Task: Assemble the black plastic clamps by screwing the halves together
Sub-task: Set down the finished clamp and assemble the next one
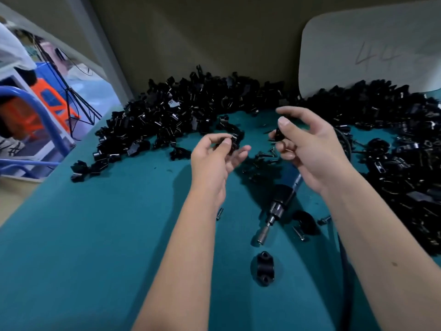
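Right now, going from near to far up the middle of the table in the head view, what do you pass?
Assembled clamp → electric screwdriver → loose screws → clamp half held in the left hand → pile of black clamp halves by the wall.

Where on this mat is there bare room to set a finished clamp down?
Bare green mat lies left of the left forearm, in front of the left pile of parts. Crowded: right pile, and the screwdriver, loose screws and clamp between the forearms.
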Demonstrator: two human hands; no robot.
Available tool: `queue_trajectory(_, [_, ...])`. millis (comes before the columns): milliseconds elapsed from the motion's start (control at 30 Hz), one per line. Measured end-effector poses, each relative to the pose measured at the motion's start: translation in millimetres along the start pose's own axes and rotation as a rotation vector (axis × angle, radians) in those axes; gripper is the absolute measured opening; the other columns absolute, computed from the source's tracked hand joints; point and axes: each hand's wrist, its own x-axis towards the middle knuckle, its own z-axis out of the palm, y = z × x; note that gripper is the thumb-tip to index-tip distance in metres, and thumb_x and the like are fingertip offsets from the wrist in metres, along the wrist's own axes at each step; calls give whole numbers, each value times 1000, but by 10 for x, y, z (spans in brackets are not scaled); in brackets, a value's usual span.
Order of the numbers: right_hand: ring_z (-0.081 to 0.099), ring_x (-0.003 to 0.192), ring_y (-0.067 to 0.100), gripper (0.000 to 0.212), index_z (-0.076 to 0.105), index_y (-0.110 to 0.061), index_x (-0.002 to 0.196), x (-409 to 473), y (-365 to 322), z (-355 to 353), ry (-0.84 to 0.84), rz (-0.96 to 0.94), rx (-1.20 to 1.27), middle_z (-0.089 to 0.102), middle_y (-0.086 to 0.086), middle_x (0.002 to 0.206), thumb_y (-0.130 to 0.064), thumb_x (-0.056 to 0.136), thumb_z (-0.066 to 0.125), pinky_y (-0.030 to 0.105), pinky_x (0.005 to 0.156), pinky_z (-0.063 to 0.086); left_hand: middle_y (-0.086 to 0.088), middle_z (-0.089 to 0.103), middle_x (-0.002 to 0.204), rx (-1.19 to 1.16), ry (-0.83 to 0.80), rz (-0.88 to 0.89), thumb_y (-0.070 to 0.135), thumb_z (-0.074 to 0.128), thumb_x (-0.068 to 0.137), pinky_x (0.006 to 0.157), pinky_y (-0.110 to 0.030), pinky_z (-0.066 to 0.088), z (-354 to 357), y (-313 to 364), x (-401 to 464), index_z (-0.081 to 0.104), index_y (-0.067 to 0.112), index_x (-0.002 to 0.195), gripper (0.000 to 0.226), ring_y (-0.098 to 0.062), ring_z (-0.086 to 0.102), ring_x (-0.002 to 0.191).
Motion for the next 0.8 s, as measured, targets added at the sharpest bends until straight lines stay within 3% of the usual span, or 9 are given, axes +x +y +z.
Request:
queue_trajectory(167, [58,74,19,43,70,-24,129,-50,-67,-192,-112,-62,49,66,16,100,-1,93,72,22,61,49,-13,76,95,-170,-79,-147,2,68,96,60,-16,54,-82,-72,-83,68,4,106,10,-16,70,69])
queue_trajectory(300, [60,76,21,50,68,-23,133,-84,-91,-242,-130,-87,40,67,19,99,-1,89,76,22,62,49,-16,78,105,-115,-105,-239,31,61,103,44,-13,38,-123,-82,-68,58,-4,122,40,-4,46,52])
queue_trajectory(467, [63,71,19,47,68,-18,128,-97,-84,-180,-109,-51,34,72,11,90,-25,84,83,23,57,50,-1,73,79,52,-123,-236,70,59,81,36,-14,30,-69,-79,-74,68,15,101,59,-3,38,45])
queue_trajectory(567, [67,80,20,48,68,-24,130,-100,-72,-165,-171,-53,89,71,13,100,-15,85,81,23,63,52,-1,64,66,89,-129,-209,80,57,71,39,-18,35,-11,-94,-76,64,20,85,62,-7,47,48])
queue_trajectory(667, [68,90,21,52,68,-30,134,-95,-60,-166,-252,-51,71,70,13,111,3,93,69,25,74,55,2,49,58,-17,-159,-224,78,57,72,36,-18,30,28,-91,-72,54,19,78,59,-8,44,46])
queue_trajectory(800, [67,86,22,39,68,-24,134,-92,-35,-132,-284,-25,97,69,14,109,-5,101,62,26,73,55,4,45,55,-416,-283,-436,69,45,96,30,-15,26,-7,-83,-77,50,17,74,56,-7,40,41])
